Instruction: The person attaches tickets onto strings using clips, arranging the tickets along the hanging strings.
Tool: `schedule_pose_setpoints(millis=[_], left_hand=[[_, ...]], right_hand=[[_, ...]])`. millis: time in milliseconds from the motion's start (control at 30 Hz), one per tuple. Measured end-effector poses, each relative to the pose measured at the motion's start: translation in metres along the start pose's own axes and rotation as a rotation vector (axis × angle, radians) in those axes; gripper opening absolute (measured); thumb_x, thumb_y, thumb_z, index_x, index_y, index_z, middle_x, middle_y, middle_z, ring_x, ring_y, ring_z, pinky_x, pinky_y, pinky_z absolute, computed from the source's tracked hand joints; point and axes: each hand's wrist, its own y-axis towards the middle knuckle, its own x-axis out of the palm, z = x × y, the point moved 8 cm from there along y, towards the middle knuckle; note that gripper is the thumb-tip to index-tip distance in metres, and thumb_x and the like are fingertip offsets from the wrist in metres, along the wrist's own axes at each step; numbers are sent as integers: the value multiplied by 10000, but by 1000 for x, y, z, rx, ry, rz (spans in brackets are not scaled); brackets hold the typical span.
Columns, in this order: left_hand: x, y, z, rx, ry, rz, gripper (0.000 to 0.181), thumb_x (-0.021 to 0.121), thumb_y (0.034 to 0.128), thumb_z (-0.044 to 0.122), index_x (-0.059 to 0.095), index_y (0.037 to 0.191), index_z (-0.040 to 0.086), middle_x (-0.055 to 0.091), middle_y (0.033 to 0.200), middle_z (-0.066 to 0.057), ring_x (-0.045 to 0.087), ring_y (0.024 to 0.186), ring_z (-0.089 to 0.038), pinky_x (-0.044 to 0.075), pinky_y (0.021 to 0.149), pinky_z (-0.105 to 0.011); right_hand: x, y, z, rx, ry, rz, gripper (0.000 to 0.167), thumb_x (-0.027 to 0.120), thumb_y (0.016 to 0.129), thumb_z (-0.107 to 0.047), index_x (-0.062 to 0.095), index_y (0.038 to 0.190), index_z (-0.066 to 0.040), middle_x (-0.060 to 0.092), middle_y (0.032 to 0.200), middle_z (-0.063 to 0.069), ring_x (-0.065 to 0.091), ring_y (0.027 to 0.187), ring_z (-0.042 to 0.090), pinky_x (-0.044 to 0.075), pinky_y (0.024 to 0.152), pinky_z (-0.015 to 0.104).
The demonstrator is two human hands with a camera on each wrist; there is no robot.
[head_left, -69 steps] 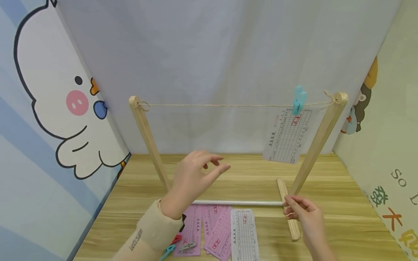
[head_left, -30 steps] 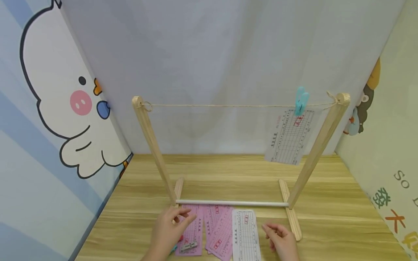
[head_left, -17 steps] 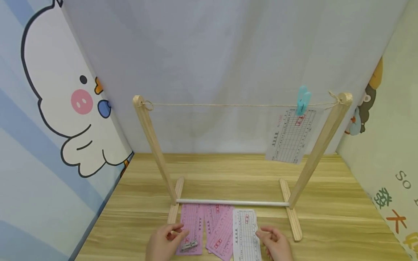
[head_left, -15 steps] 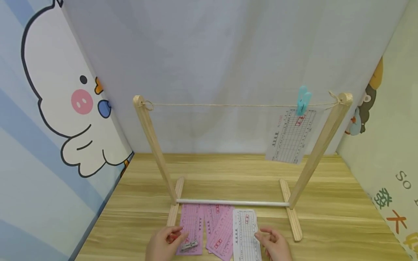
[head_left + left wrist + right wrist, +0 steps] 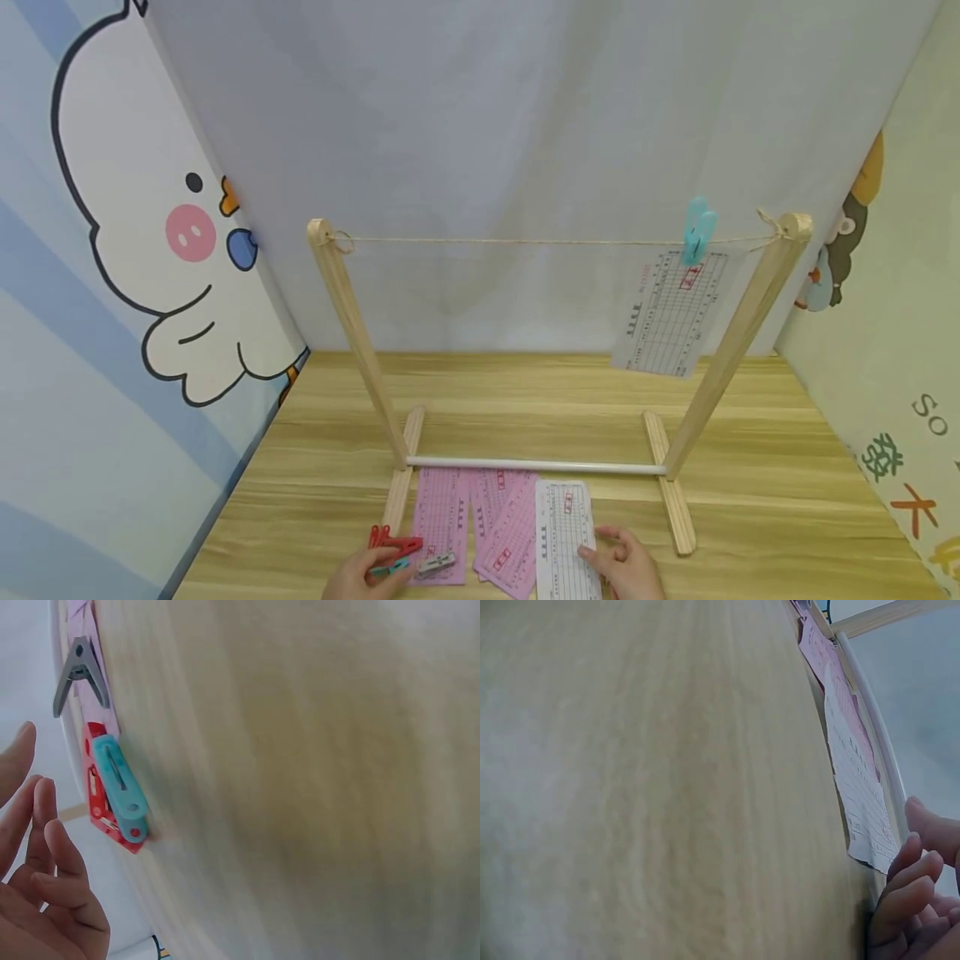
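My left hand (image 5: 366, 577) is beside a red clothespin (image 5: 405, 546) and a teal clothespin (image 5: 396, 567). In the left wrist view its bent fingers stay apart from both, holding nothing. A grey clothespin (image 5: 437, 564) lies on a pink printed slip (image 5: 442, 508). At the right edge of a white printed slip (image 5: 558, 533) is my right hand (image 5: 626, 567), its thumb over the paper in the head view. The right wrist view shows a gap between thumb and fingers. Another white slip (image 5: 667, 317) hangs from the string (image 5: 510, 242) by a teal clothespin (image 5: 697, 233).
A wooden frame stands on the table (image 5: 300, 500), with a left post (image 5: 360, 350), a right post (image 5: 738, 350) and a white rod (image 5: 536, 465) low between them. More pink slips (image 5: 504, 533) overlap in the middle. A pale curtain (image 5: 480, 150) closes the back.
Both hands have come down from the frame to the slips and clothespins at the front. Most recently the left hand shifts down-left, uncovering the red and teal clothespins; the right edges further over the white slip.
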Motion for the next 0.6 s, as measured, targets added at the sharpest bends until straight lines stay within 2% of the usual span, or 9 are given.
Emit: schedule_pose_setpoints(millis=[167, 267, 400, 500, 600], left_hand=[[5, 3, -12, -16, 56, -83, 640, 745, 827, 520, 676, 1205, 8, 668, 988, -38, 548, 820, -162, 463, 668, -302], [8, 5, -17, -24, 64, -109, 664, 736, 833, 524, 665, 1206, -20, 661, 955, -21, 542, 797, -155, 457, 660, -292], [10, 9, -20, -14, 74, -119, 610, 742, 838, 496, 682, 1169, -13, 683, 964, -38, 612, 857, -186, 517, 719, -357], [11, 10, -16, 24, 90, -107, 525, 741, 852, 450, 703, 1125, 3, 700, 974, -54, 652, 907, -218, 540, 777, -409], [12, 9, -12, 42, 96, -87, 481, 742, 856, 433, 714, 1110, 25, 704, 967, -41, 657, 900, -216, 541, 774, -415]], right_hand=[[1, 2, 2, -12, -45, -8, 584, 775, 801, -69, 502, 1280, 124, 485, 594, -15, 359, 426, 73, 314, 416, 181], [0, 5, 3, -19, -86, 8, 571, 785, 773, -65, 538, 1263, 92, 480, 588, -14, 355, 423, 74, 307, 413, 183], [-1, 6, 2, -30, -133, 25, 533, 787, 772, -82, 573, 1241, 55, 475, 581, -8, 351, 403, 71, 311, 399, 187], [-1, 6, 1, -38, -146, 31, 520, 786, 780, -87, 579, 1237, 51, 479, 581, -5, 353, 392, 69, 324, 390, 191], [-1, 6, 1, -35, -152, 35, 508, 780, 795, -82, 577, 1240, 53, 480, 579, -3, 356, 384, 62, 334, 387, 192]])
